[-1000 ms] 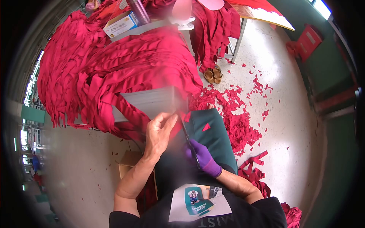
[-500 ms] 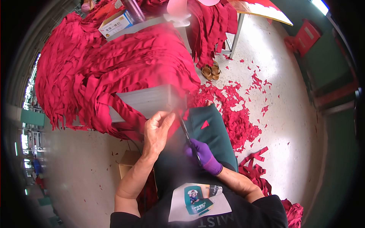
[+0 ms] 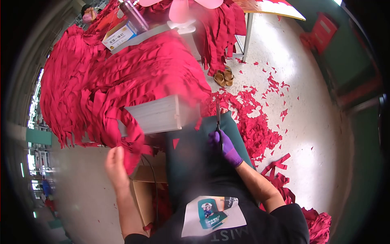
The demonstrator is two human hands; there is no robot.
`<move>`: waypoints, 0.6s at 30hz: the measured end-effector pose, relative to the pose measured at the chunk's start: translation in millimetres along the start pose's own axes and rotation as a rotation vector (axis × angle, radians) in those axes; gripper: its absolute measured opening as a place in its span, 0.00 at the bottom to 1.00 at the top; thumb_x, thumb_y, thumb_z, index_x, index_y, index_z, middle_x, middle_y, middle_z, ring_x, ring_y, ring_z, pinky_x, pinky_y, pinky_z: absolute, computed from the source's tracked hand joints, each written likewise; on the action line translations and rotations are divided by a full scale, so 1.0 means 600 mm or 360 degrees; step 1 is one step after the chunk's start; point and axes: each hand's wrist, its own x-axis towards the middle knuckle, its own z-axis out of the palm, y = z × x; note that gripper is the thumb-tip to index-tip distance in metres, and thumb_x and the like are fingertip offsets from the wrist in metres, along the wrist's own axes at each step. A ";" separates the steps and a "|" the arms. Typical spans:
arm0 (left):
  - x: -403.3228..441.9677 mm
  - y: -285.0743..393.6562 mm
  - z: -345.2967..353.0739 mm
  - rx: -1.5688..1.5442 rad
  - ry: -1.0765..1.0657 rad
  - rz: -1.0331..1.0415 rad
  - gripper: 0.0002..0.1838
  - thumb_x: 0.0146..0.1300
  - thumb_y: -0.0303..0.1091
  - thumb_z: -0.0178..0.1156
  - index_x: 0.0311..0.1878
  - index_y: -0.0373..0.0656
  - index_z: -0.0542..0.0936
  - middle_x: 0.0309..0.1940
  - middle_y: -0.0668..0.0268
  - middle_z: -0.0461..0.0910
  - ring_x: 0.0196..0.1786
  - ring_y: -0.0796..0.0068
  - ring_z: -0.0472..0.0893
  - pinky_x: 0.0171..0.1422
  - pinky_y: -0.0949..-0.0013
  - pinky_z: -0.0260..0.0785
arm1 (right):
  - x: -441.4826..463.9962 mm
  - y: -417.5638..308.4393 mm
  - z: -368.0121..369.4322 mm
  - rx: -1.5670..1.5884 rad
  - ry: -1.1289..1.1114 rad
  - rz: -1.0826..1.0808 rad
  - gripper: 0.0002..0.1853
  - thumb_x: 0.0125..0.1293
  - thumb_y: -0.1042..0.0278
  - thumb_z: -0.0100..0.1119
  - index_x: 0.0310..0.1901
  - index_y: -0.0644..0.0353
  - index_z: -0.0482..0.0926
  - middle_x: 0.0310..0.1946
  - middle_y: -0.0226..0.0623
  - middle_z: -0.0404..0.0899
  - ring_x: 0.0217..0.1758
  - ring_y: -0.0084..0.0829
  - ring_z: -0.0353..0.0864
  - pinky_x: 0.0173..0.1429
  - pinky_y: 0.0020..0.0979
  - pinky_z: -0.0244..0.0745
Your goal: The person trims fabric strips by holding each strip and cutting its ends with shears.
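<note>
My right hand (image 3: pixel 226 148), in a purple glove, is closed around the handles of dark scissors (image 3: pixel 218 116), whose blades point up and away from me above my right thigh. Bare and slightly blurred, my left hand (image 3: pixel 115 164) is out at the left with its fingers closed at the edge of a red fabric strip (image 3: pixel 132 156). That strip hangs from a large heap of red fabric strips (image 3: pixel 142 69) draped over a pale grey table (image 3: pixel 156 116). A small triangular red scrap (image 3: pixel 175 143) shows against my dark green trousers.
A cardboard box (image 3: pixel 144 195) stands on the floor below my left arm, with a cable beside it. Red scraps (image 3: pixel 258 136) litter the floor at right, near brown sandals (image 3: pixel 224 76). A small box (image 3: pixel 120 35), a bottle (image 3: pixel 134 16) and a pink fan (image 3: pixel 180 10) are at the back.
My left hand has moved left and down, from near the scissors to the hanging strips. My right hand has shifted right and slightly up, turning the scissors more upright.
</note>
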 end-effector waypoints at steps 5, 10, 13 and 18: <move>0.037 -0.101 -0.233 0.0761 0.0196 -0.0084 0.13 0.67 0.37 0.58 0.45 0.35 0.78 0.36 0.70 0.78 0.40 0.80 0.75 0.46 0.75 0.68 | 0.031 0.034 -0.027 -0.0134 -0.0048 -0.0102 0.23 0.69 0.46 0.52 0.49 0.60 0.70 0.31 0.29 0.72 0.30 0.21 0.72 0.36 0.24 0.71; 0.019 -0.064 -0.168 0.1144 0.0295 0.0200 0.18 0.65 0.34 0.59 0.56 0.38 0.75 0.53 0.57 0.75 0.53 0.65 0.76 0.58 0.64 0.67 | 0.025 0.016 -0.033 0.0147 -0.0129 0.0105 0.22 0.69 0.47 0.53 0.49 0.60 0.70 0.30 0.28 0.71 0.30 0.21 0.72 0.35 0.24 0.70; 0.038 -0.027 -0.067 0.1027 0.0012 0.0502 0.15 0.64 0.30 0.59 0.54 0.38 0.76 0.49 0.59 0.76 0.53 0.65 0.75 0.58 0.64 0.67 | 0.034 0.024 -0.037 0.0251 -0.0140 0.0116 0.23 0.68 0.47 0.54 0.49 0.60 0.70 0.30 0.28 0.71 0.30 0.21 0.71 0.34 0.25 0.70; 0.065 0.053 0.120 0.0901 -0.0396 0.1050 0.13 0.61 0.29 0.62 0.48 0.38 0.78 0.46 0.58 0.76 0.50 0.62 0.76 0.56 0.65 0.67 | 0.021 0.009 -0.034 0.0066 0.0016 0.0043 0.23 0.68 0.46 0.55 0.48 0.59 0.69 0.28 0.27 0.68 0.28 0.20 0.69 0.33 0.25 0.69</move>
